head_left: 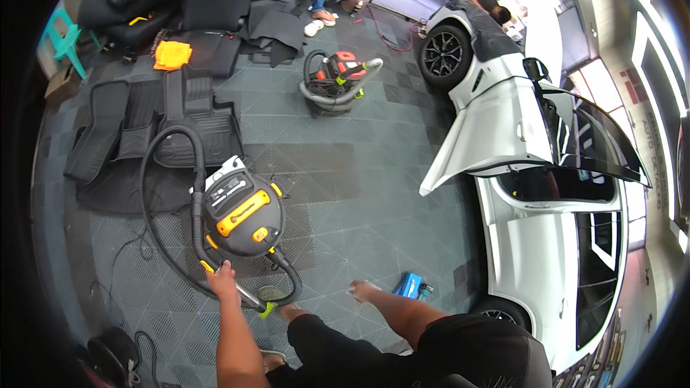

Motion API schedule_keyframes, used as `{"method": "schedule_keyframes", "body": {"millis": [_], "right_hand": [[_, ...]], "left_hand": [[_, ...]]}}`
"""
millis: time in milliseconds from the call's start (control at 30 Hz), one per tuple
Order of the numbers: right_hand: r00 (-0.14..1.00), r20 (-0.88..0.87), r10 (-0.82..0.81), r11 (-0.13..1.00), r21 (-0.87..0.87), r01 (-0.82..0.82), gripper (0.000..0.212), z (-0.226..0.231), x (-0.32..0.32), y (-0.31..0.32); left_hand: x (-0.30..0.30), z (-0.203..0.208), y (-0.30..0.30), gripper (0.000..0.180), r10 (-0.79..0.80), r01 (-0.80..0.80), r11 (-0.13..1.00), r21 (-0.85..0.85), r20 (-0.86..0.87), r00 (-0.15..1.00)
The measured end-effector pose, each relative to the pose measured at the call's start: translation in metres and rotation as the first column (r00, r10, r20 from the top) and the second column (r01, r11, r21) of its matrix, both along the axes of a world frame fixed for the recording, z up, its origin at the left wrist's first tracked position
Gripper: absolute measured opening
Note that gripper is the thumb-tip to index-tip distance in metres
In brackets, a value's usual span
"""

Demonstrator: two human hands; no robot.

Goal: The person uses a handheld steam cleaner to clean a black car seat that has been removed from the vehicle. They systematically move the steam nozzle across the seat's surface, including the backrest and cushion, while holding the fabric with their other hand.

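Grey tiled flooring (338, 187) carries one white car (521, 259) at right, a door open. Of two vacuums, the larger black drum-shaped vacuum (267, 208), with yellow handle and white printing on its lid, stands left of centre, its ribbed black hose (198, 172) looping alongside. Beyond sits the smaller red-and-black vacuum (338, 68). The left hand (224, 282) grasps the hose's grip end; the right hand's (364, 291) grip cannot be told. One blue box (410, 285) lies near it.

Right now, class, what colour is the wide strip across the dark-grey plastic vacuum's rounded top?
The wide strip is yellow-orange, seen best in the head view.
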State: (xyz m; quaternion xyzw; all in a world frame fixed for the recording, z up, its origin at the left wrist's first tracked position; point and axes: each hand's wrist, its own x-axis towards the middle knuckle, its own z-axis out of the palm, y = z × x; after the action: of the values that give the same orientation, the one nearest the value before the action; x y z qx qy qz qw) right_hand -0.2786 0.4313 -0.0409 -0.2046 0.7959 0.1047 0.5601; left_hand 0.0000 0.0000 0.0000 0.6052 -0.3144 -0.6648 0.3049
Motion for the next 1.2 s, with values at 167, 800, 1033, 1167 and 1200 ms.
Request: {"method": "schedule_keyframes", "body": {"millis": [167,800,1033,1167,1200], "right_hand": [[0.960,-0.077,0.269,0.865,-0.418,-0.277,0.060,0.077,0.036,-0.153],[-0.101,-0.766,0.634,-0.762,-0.598,-0.247,0.114,0.413,0.401,-0.297],[-0.466,-0.280,0.840,-0.471,-0.802,-0.367,0.081,0.399,0.544,-0.151],[-0.464,-0.321,0.826,-0.487,-0.821,-0.298,0.055,0.382,0.602,-0.080],[-0.471,-0.311,0.826,-0.489,-0.810,-0.324,0.051,0.391,0.617,-0.058]], "left_hand": [[0.093,0.112,-0.030,0.040,-0.093,0.167,0.967,-0.190,0.345,0.934],[0.337,0.454,0.403,0.028,0.121,0.202,0.965,-0.166,0.968,0.218],[0.342,0.465,0.625,0.021,0.313,-0.208,0.932,-0.297,0.949,0.048],[0.360,0.434,0.728,0.024,0.500,-0.295,0.815,-0.498,0.863,-0.074],[0.364,0.433,0.745,0.027,0.483,-0.341,0.813,-0.472,0.874,-0.058]]}}
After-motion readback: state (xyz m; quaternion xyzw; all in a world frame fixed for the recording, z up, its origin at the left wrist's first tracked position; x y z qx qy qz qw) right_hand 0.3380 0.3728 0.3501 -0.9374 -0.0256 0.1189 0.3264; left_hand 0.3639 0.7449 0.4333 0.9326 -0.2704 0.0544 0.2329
